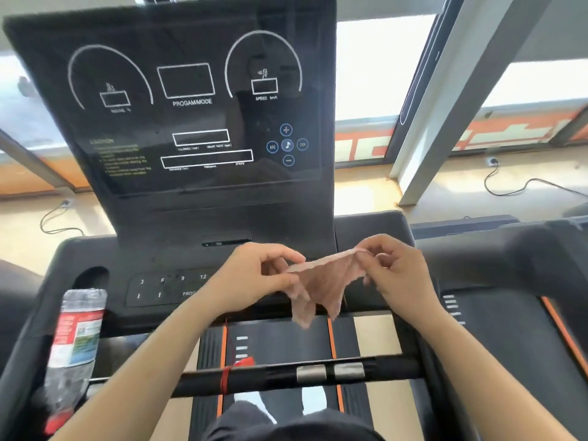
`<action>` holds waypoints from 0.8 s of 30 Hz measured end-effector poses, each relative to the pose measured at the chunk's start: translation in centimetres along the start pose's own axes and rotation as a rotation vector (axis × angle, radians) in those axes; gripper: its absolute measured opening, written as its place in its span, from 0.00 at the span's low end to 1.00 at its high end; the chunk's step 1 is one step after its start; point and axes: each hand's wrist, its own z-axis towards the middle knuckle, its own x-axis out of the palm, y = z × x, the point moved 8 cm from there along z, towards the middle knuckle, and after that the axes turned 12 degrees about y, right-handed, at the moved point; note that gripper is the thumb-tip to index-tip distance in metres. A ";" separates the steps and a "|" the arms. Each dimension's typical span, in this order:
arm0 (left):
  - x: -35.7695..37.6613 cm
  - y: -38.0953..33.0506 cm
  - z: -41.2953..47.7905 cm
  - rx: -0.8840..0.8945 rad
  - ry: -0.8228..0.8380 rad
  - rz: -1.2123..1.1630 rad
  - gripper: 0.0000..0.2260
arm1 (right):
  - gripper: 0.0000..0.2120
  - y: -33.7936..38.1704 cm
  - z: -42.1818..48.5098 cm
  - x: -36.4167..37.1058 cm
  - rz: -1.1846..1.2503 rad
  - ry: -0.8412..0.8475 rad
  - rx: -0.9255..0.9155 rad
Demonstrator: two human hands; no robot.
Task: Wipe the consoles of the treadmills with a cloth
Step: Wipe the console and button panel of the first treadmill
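A black treadmill console (178,122) rises in front of me, with dial outlines, display boxes and blue round buttons on its dark panel. Below it lies a sloped button strip (159,286) with numbers. A thin pink cloth (321,281) hangs stretched between both hands, just above the strip's right part. My left hand (254,275) pinches the cloth's left edge. My right hand (394,268) pinches its upper right corner. The cloth does not touch the console panel.
A plastic water bottle (74,338) with a red label sits in the left cup holder. A black crossbar (286,374) with metal pulse sensors runs below my forearms. Another treadmill's handrail (525,249) is at the right. Windows and floor cables lie beyond.
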 end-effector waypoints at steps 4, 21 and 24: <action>-3.1 -2.9 1.2 0.092 -0.084 0.029 0.10 | 0.03 1.8 3.5 -2.7 -0.054 -0.065 -0.025; -13.1 -3.9 9.2 0.134 -1.029 0.544 0.03 | 0.06 2.1 18.4 -4.0 0.019 -0.253 -0.041; -12.5 -3.6 9.9 0.210 -1.100 0.500 0.05 | 0.05 1.5 19.4 -3.7 0.052 -0.245 -0.053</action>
